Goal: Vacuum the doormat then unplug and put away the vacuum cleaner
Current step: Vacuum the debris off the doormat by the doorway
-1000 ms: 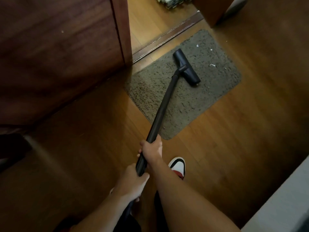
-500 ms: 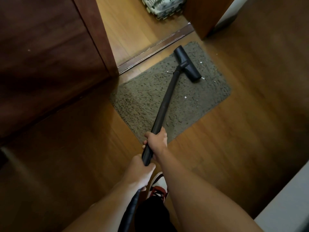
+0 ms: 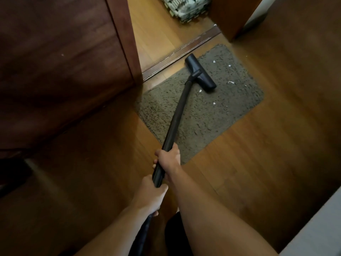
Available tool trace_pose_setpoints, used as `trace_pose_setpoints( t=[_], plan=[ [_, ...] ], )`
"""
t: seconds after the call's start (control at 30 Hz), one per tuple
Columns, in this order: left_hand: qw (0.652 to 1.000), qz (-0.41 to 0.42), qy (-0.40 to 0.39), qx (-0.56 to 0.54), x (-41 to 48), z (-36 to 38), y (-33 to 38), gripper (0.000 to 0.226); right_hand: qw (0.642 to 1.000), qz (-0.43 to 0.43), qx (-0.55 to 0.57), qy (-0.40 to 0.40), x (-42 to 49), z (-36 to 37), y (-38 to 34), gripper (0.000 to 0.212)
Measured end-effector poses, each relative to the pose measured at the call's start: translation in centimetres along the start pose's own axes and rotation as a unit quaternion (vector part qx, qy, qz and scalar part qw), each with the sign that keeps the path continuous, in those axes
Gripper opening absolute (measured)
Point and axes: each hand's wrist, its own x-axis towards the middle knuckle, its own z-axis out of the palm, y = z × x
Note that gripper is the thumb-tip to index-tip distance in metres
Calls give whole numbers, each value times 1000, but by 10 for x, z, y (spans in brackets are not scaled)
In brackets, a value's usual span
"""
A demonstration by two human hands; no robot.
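A grey-brown shaggy doormat lies on the wooden floor in front of a doorway. Small white scraps are scattered over its far right part. The black vacuum wand runs from my hands up to its floor head, which rests on the mat's far edge near the threshold. My right hand grips the wand higher up. My left hand grips it lower down, where the hose begins. The vacuum's body and plug are out of view.
A dark wooden door stands open at the left. A metal threshold strip crosses the doorway. A stack of foam mats sits beyond it. A pale surface fills the bottom right corner. Bare wood floor lies to the right.
The floor head has travelled across the far part of the mat toward the threshold. Both hands kept their grip on the wand. The view shifted, showing more of the doorway.
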Motion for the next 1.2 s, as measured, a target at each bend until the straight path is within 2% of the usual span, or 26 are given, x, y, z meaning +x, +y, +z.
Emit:
trace_pose_setpoints(
  t=[0.27, 0.4, 0.67, 0.87, 1.1, 1.2],
  plan=[
    [1000, 1, -13, -7, -32, -26, -60, 10, 1000, 4, -24, -14, -38, 37, 51, 49],
    [1000, 9, -7, 13, -42, -42, -97, 19, 1000, 12, -15, -18, -59, 56, 81, 49],
    [999, 3, -33, 13, -57, -59, -136, 17, 1000, 2, -2, 10, -84, 75, 119, 49],
    [998, 10, -51, 25, -59, -55, -139, 19, 999, -9, -1, 32, -88, 69, 125, 54],
    [997, -3, -55, 52, -44, -37, -113, 9, 1000, 2, 23, 21, -68, 48, 107, 43],
    [996, 9, -38, 78, -37, -26, -96, 12, 999, 0, 32, 17, -56, 35, 93, 38]
  ],
)
